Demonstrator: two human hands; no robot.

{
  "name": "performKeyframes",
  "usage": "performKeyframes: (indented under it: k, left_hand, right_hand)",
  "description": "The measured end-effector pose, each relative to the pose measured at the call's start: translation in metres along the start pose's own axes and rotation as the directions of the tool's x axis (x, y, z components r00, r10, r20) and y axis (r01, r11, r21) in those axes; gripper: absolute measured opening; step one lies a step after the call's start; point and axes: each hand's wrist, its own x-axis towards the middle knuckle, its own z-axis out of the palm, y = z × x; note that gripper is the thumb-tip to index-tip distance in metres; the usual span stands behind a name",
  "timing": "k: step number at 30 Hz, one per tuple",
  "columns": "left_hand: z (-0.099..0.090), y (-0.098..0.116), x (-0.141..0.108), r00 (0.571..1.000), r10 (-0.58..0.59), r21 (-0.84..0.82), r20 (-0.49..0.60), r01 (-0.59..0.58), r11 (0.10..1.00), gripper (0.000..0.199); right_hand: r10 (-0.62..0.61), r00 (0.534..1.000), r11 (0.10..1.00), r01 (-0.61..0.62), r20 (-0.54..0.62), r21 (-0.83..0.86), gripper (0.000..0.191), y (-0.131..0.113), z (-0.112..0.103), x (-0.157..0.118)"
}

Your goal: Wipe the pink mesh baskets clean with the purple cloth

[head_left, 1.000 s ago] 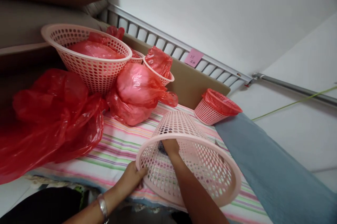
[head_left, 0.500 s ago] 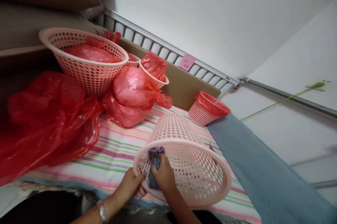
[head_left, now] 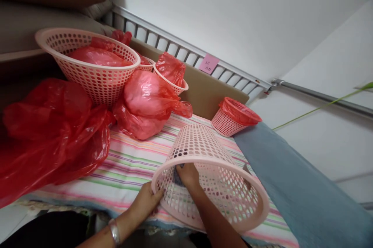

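Note:
A pale pink perforated plastic basket [head_left: 204, 143] lies on its side, its wide mouth facing me. My left hand [head_left: 148, 201] grips the left side of its rim, thumb inside and fingers outside. Inside the basket, my right hand [head_left: 188, 174] is closed on a dark grey-purple cloth [head_left: 176, 177], pressed near the upper left of the inner wall. Part of the cloth is hidden behind the hand, and some of it shows dark through the basket's holes.
A striped sheet [head_left: 128, 162] lies beneath. At left are a loose red plastic bag [head_left: 55, 135], a filled red bag [head_left: 145, 104] and a large pink basket [head_left: 96, 77]. Farther back stand a small basket [head_left: 224, 122] with a red liner and a railing bearing a pink note [head_left: 209, 63].
My right hand has moved deeper and upward inside the basket with the cloth. The basket has shifted slightly right, my left hand still on its rim.

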Motion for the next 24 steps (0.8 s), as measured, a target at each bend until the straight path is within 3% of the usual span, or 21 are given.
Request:
performKeyframes:
  k: [4, 6, 10, 13, 16, 19, 24]
  left_hand:
    - [-0.005, 0.008, 0.001, 0.999, 0.031, -0.007, 0.008, -0.031, 0.999, 0.047]
    - [-0.007, 0.01, 0.003, 1.0, 0.005, -0.015, -0.005, -0.006, 1.0, 0.048]
    - [-0.008, 0.003, 0.003, 0.999, -0.037, -0.048, 0.017, 0.038, 0.998, 0.052]
    - [-0.003, -0.007, -0.001, 0.989, -0.1, -0.129, 0.112, 0.115, 0.985, 0.056]
    - [0.004, -0.013, -0.005, 0.975, -0.161, -0.207, 0.152, 0.191, 0.96, 0.06]
    - [0.007, -0.013, -0.005, 0.979, -0.159, -0.26, 0.124, 0.187, 0.948, 0.06]
    - [0.007, -0.011, -0.002, 0.986, -0.143, -0.278, 0.085, 0.162, 0.947, 0.06]
  right_hand:
    - [-0.049, 0.994, 0.998, 0.052, -0.093, 0.029, 0.042, 0.003, -0.001, 0.047]
    - [-0.017, 0.997, 0.999, 0.02, -0.076, 0.041, 0.046, 0.001, 0.0, 0.059]
    - [0.104, 0.995, 0.993, -0.104, 0.003, 0.06, 0.057, -0.002, 0.003, 0.065]
    - [0.047, 0.999, 0.998, -0.046, -0.017, 0.053, 0.056, -0.003, 0.003, 0.061]
    - [0.051, 0.999, 0.998, -0.051, -0.003, 0.023, 0.048, -0.005, 0.0, 0.051]
    - [0.124, 0.992, 0.992, -0.123, 0.008, -0.006, 0.045, -0.007, 0.001, 0.027]
    - [0.027, 0.999, 0.998, -0.025, -0.037, 0.06, 0.042, -0.008, 0.009, -0.053]
